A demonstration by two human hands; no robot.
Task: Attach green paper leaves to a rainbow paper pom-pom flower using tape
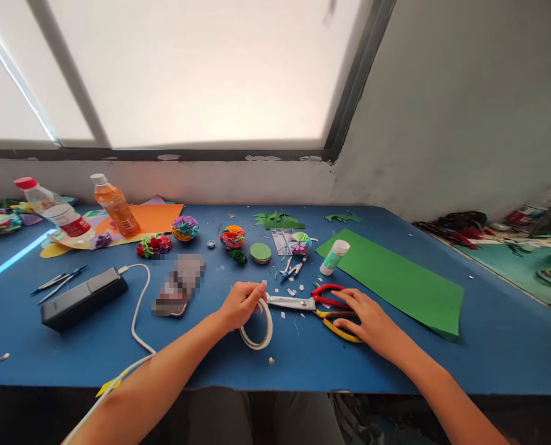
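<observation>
My left hand (243, 304) is closed on a roll of white tape (266, 337), which stands upright on edge. A short free end of tape pokes up by the fingertips. Large scissors (298, 303) with one red and one yellow handle lie flat on the table, blades almost together and pointing at the tape roll. Over their handles rests my right hand (365, 318), fingers spread on the red one and thumb at the yellow one. Small white paper scraps (292, 292) are scattered beyond the blades. A glue stick (334, 258) stands tilted in appearance beyond my right hand.
Green paper (400, 284) covers the right side of the blue table (201, 364). Crumpled paper balls (232, 237), a green disc stack (260, 252) and a phone (182, 284) lie farther back. Left are a black box (85, 296) with a white cable (138, 315) and bottles (117, 207).
</observation>
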